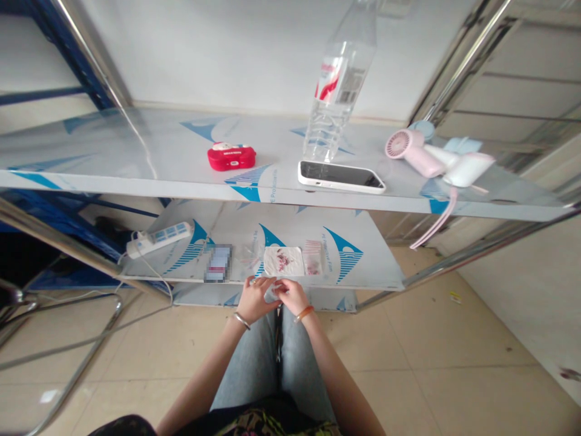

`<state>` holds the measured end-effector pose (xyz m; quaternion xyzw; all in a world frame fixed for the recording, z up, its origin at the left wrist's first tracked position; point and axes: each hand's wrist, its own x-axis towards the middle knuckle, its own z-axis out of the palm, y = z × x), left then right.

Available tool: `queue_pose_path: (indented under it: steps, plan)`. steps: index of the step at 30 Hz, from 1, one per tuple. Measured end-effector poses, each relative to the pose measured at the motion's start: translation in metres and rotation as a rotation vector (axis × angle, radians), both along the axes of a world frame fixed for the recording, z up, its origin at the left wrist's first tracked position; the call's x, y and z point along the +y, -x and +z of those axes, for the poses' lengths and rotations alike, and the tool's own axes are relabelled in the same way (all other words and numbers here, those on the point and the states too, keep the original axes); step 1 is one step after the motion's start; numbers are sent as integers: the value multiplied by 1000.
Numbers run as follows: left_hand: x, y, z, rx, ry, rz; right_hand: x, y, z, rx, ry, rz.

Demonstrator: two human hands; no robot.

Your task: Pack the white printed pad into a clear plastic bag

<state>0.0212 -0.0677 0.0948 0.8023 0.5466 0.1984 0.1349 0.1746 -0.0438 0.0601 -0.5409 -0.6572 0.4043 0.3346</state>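
My left hand (257, 298) and my right hand (290, 293) are close together above my lap, at the front edge of the lower shelf (381, 266). The fingers of both are curled in toward each other around something small that I cannot make out. Just beyond them lies a white packet (284, 261) with dark red marks. To its right is a small clear bag (313, 264) with reddish bits and pink strips at its top. A crumpled clear plastic bag (249, 255) lies to its left, and farther left a phone-like flat object (218, 263), its face blurred.
On the upper shelf (172, 163) are a red case (232, 157), a clear bottle (333, 97), a white-cased phone (341, 177) and a pink fan (414, 151) beside white items. A power strip (163, 237) with a cable sits lower left; metal posts flank both sides.
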Motion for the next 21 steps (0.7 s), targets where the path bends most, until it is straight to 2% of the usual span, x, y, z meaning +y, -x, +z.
queue_pose_path:
  steps: [4,10,13,15,17,19,21]
  plan:
    - [3,1,-1,7,-26,-20,1,0,2,-51,4,6]
    - [9,3,-3,33,32,-17,4,1,1,-35,-26,-4]
    - [12,7,-6,20,15,69,14,-1,-2,61,-132,-77]
    - [14,11,-8,4,12,174,26,-4,-7,72,-202,-214]
    - [16,15,-9,-31,26,263,41,-6,-16,-2,-204,-334]
    - [18,17,-11,-94,43,308,56,-6,-27,-122,-148,-361]
    - [21,17,-15,-193,58,315,67,-5,-40,-226,-107,-323]
